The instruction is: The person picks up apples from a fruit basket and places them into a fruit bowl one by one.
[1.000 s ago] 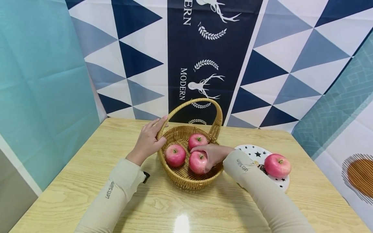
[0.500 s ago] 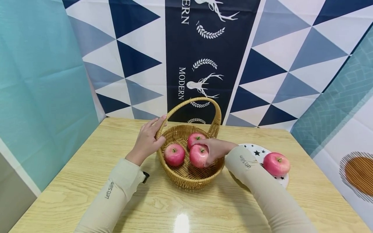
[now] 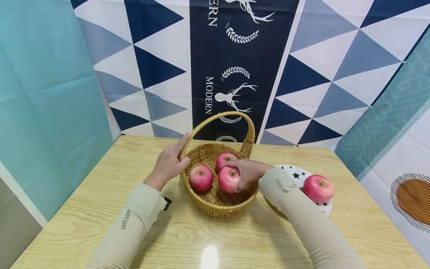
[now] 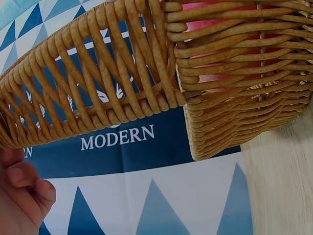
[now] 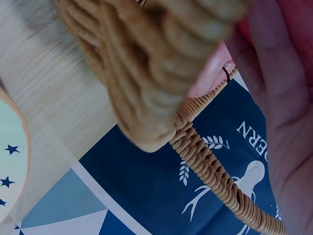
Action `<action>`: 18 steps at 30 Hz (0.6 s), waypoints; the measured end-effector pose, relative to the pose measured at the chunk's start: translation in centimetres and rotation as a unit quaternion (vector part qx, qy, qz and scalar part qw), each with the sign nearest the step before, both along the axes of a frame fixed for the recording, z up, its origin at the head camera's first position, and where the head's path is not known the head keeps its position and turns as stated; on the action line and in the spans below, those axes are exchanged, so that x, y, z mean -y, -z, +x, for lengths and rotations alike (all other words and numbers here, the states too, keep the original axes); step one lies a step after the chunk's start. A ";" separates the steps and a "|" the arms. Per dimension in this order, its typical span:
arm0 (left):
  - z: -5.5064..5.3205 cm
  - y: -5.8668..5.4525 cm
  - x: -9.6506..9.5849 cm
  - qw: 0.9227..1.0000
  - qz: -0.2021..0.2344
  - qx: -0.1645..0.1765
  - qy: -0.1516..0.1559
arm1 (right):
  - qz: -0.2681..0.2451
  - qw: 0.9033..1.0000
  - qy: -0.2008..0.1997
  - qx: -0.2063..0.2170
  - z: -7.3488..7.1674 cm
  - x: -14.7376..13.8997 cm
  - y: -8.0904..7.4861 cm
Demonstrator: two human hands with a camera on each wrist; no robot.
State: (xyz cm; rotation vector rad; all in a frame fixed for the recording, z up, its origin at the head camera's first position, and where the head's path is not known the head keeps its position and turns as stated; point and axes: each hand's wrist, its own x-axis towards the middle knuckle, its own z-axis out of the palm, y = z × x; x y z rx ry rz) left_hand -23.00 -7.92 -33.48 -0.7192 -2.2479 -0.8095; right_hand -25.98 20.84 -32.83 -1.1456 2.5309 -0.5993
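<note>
A woven wicker basket (image 3: 220, 211) with a tall arched handle (image 3: 221, 116) stands on the table. My left hand (image 3: 168, 164) holds the left foot of that handle, its thumb on the inner side. Inside the basket, my right hand (image 3: 251, 172) grips an apple (image 3: 228, 180) between thumb and fingers; part of the fruit is hidden by the hand. Two more pink-red apples lie in there: one on the left (image 3: 201, 178) and one behind (image 3: 224, 159), partly covered by my fingers. In the right wrist view, the held apple (image 5: 298, 29) shows beside my palm.
To the right, a white plate (image 3: 290, 170) with black stars bears another apple (image 3: 318, 188); my right forearm crosses over part of it. The wooden table (image 3: 181, 239) extends in front. A patterned cloth (image 3: 161, 71) hangs close behind the basket.
My right hand and its apple have shifted slightly up and away, towards the rear apple, then stayed nearly still. The left hand keeps its place on the handle.
</note>
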 end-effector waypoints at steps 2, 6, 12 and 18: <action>0.0 -0.1 0.0 1.000 -0.005 0.003 -0.007 | 0.000 1.000 0.003 0.004 0.0 -0.1 -0.1; 0.1 -0.1 0.2 1.000 -0.015 0.002 -0.013 | 0.006 1.000 0.009 0.003 0.0 -0.5 -0.5; 0.1 0.0 0.2 1.000 -0.022 -0.002 -0.016 | -0.015 1.000 -0.002 -0.015 0.1 -1.0 -0.9; -0.1 0.1 0.2 1.000 -0.015 -0.024 -0.002 | -0.043 0.999 0.012 -0.029 0.5 -1.6 -1.3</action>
